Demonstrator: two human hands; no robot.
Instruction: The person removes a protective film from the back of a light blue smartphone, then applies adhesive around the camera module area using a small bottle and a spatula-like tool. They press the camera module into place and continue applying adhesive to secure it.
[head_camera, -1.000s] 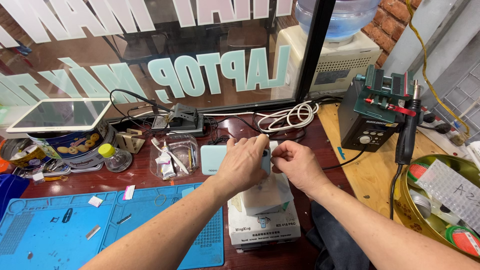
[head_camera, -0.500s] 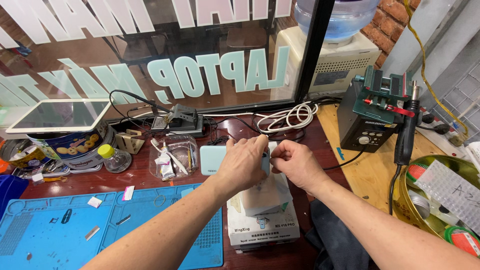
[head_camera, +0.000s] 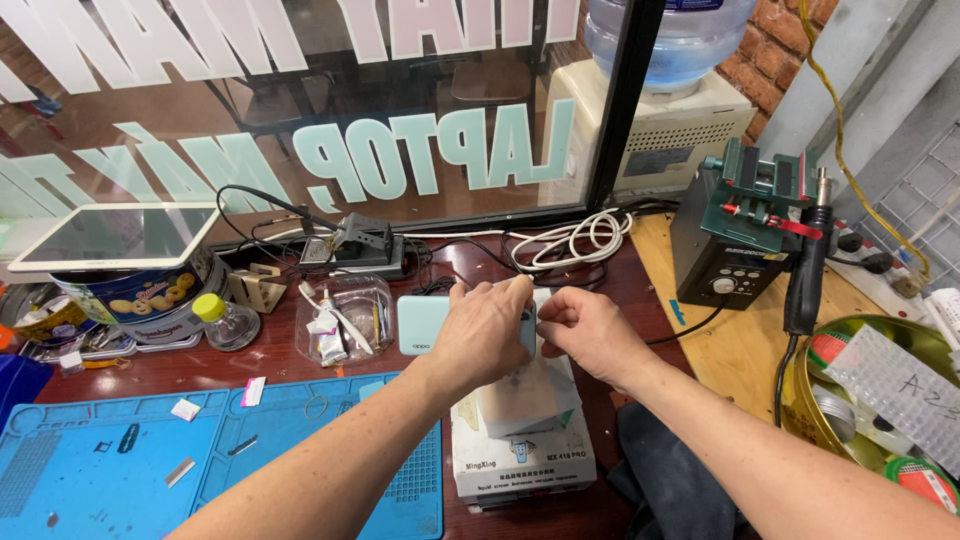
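While both hands meet above the white box (head_camera: 520, 455):
Left hand (head_camera: 487, 332): fingers closed on a small pale-blue phone (head_camera: 527, 332).
Right hand (head_camera: 580, 330): pinching the phone's other edge.
Phone: raised over the box.
Worktop (head_camera: 300, 360): mint case (head_camera: 422, 323) just behind.

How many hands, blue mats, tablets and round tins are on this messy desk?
Hands: 2, the left hand and the right hand, both pinching a small phone
Blue mats: 1
Tablets: 1
Round tins: 2, the cookie tin and the gold tin
Total: 6
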